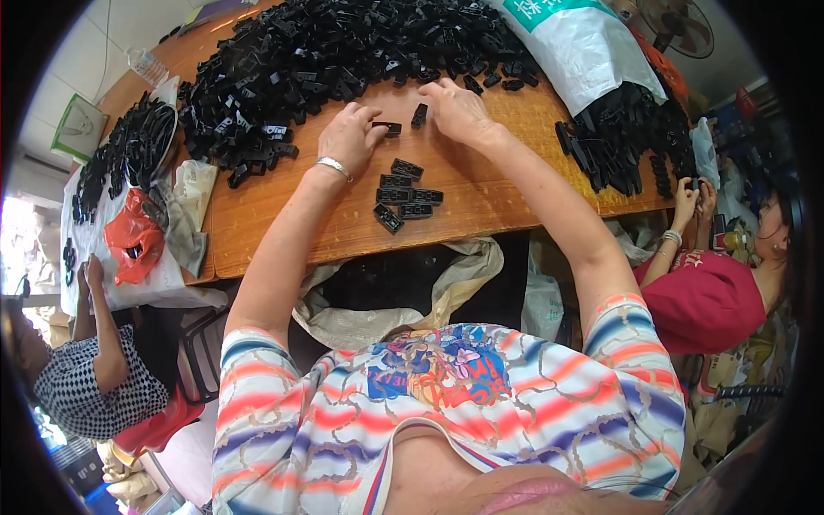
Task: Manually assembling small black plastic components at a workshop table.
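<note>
My left hand (350,136), with a silvery bracelet at its wrist, is curled at the near edge of a big heap of small black plastic parts (283,69). Its thumb and fingers close on one end of a black plastic part (390,129). Across from it my right hand (459,112) reaches to the heap's edge, fingers apart and nothing visible in them. Another black plastic part (419,116) sits on the table just left of that hand. Nearer to me lies a loose group of several black rectangular parts (395,196), hollow-faced and separate from the heap.
The wooden table (283,206) ends before my body, above an open pale sack (352,319). A white sack (592,51) spills long black parts (601,150) at right. At left are a red bag (135,236) and more black parts (142,137). People work on both sides.
</note>
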### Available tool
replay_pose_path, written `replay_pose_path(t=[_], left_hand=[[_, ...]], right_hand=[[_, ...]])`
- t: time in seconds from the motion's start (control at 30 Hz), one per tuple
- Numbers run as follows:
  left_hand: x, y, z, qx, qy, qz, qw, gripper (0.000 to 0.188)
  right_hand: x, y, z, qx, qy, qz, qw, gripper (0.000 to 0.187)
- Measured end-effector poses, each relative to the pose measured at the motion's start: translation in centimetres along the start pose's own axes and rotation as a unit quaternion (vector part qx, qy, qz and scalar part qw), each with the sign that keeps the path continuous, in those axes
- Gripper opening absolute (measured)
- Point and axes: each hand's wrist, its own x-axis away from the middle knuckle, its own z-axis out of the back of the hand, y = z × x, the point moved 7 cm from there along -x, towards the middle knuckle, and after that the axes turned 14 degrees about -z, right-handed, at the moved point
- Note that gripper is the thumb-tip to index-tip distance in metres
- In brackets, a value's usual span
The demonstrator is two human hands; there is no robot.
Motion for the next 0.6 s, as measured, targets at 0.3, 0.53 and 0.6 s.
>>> replay_pose_path(t=[0.3, 0.53, 0.6], left_hand=[[0.4, -1.0, -1.0, -0.019, -0.029, 0.001, 0.999, 0.025], [0.2, -1.3, -1.2, -0.032, -0.044, 0.011, 0.998, 0.025], [0.1, -1.4, -1.3, -0.022, -0.043, 0.011, 0.999, 0.025]], right_hand=[[0.2, -1.9, -0.7, -0.016, -0.027, 0.1, 0.994, 0.021], [1.6, -5.6, -1.5, -0.046, -0.017, 0.147, 0.988, 0.018], [1.5, -5.6, -1.6, -0.02, -0.019, 0.134, 0.991, 0.017]])
